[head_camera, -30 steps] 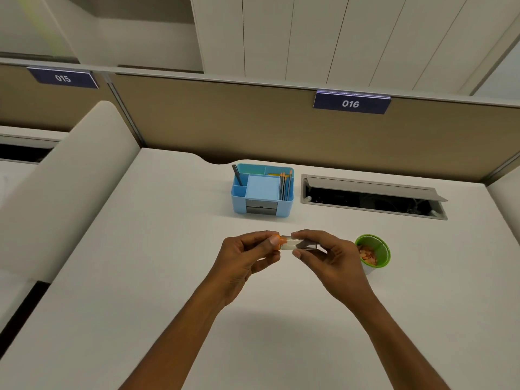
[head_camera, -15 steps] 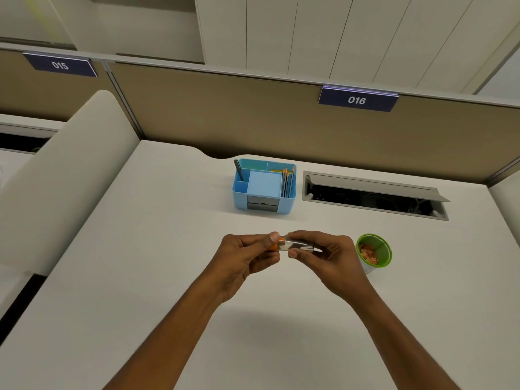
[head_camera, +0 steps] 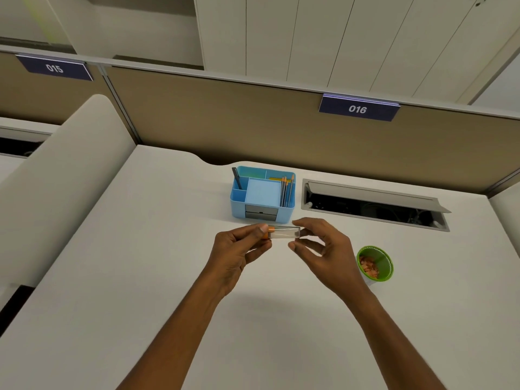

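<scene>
Right hand (head_camera: 329, 249) has loosened up since a second ago: thumb and forefinger now sit spread around the far end of the clear case (head_camera: 284, 232) instead of pinching it. Left hand (head_camera: 239, 249) pinches the orange cap (head_camera: 270, 232), holding the case level over the middle of the table (head_camera: 140, 277), just in front of the blue organizer (head_camera: 261, 198). Looks like a mid-regrip on uncapping. I'd guess the next move needs a firm re-pinch and a straight pull.

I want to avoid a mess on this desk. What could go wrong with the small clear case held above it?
Only the left hand pinches the clear case, by its orange end; the right hand seems not to grip it, so it may tip or drop.
The green cup of orange bits stands close to the right wrist; a move could knock it over.
</scene>
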The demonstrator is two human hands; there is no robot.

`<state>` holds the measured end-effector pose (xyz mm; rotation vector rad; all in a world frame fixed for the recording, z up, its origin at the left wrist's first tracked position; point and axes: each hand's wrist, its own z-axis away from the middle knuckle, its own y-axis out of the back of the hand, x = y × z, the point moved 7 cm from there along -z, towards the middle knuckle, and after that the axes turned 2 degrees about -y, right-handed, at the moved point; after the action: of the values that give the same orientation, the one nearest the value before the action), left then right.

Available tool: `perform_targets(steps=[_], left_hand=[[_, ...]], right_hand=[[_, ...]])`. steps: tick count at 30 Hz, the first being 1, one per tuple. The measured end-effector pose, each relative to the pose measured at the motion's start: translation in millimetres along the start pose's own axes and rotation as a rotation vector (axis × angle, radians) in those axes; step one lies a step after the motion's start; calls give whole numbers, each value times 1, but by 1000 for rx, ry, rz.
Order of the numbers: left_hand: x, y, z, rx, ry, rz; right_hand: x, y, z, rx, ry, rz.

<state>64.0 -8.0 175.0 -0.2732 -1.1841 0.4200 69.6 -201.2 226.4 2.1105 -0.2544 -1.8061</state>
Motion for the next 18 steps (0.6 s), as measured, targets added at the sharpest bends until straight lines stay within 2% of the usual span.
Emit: perform_targets(steps=[4,7,12,16,18], left_hand=[[-4,9,-17,24,13,-13],[-9,17,-30,116,-21,-107],[-21,52,-52,306,-295,-786],[-65,78,-74,229,-197,-1002],[-80,87,-83,192,-212,-1152]], right_hand=[[6,-1,-12,24,39,192],[16,-5,-25,34,22,246],[38,-2,-57,121,-23,221],[55,-6,-89,188,-56,225],[63,-13,-106,190,-60,259]])
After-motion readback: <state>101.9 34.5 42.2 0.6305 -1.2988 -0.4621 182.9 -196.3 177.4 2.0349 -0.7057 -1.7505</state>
